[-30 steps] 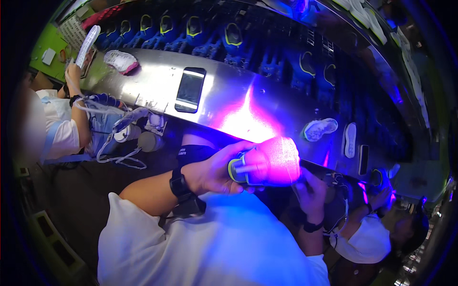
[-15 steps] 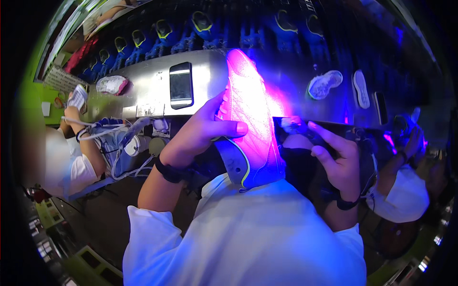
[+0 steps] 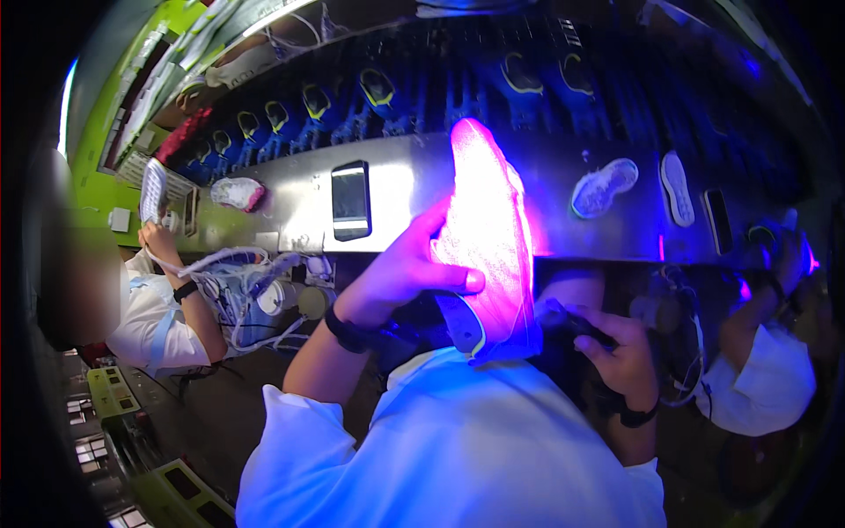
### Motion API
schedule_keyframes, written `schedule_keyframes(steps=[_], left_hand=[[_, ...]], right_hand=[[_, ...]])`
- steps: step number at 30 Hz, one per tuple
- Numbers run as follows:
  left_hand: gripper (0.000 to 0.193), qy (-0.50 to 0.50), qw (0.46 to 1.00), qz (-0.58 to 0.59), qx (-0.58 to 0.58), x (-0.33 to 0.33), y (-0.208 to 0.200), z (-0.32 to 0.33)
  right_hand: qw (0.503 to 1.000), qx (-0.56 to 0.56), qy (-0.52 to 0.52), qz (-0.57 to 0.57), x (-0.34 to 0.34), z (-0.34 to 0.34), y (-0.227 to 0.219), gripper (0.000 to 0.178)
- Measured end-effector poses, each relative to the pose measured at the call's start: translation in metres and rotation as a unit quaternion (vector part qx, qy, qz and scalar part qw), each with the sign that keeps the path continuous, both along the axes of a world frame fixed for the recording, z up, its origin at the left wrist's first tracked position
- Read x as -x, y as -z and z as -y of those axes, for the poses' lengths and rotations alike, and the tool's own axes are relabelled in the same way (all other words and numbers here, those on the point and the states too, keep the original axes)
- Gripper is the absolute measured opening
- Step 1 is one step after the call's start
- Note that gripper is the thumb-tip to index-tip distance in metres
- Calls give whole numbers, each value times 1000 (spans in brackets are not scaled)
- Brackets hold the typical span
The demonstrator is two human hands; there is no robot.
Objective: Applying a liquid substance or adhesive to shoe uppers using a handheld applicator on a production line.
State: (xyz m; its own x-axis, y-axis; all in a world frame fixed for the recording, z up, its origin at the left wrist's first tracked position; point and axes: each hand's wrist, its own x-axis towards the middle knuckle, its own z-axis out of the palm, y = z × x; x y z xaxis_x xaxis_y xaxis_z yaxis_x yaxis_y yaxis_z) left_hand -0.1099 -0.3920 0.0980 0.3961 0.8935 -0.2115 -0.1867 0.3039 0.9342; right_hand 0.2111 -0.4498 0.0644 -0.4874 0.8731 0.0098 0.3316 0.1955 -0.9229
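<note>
Down from the middle of the shoe [image 3: 488, 229] to near its heel: so the tool [image 3: 588, 324] in the right hand [image 3: 625, 361] has shifted since the earlier frame. The shoe hangs in front of the chest, long axis running away from the body, toe over the table [image 3: 299, 189], heel by the shirt [image 3: 466, 440]. It lies left of the right hand; the left hand [image 3: 409, 264] is nearer, curled around it, thumb flat on the upper. The right fingers pinch the dark handle; whether its tip touches the shoe, I cannot tell. The upper glares pink-white, turning blue at the heel.
</note>
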Motion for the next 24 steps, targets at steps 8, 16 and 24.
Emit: schedule_keyframes(steps=[8, 16, 24], left_hand=[[75, -7, 997, 38, 62, 8, 3, -43], [75, -123, 877, -464, 37, 90, 37, -242], [44, -146, 649, -660, -350, 150, 176, -433]], right_hand=[[989, 90, 97, -62, 2, -32, 27, 39], [924, 211, 246, -204, -9, -46, 43, 43], [926, 197, 284, -150, 13, -75, 43, 48]])
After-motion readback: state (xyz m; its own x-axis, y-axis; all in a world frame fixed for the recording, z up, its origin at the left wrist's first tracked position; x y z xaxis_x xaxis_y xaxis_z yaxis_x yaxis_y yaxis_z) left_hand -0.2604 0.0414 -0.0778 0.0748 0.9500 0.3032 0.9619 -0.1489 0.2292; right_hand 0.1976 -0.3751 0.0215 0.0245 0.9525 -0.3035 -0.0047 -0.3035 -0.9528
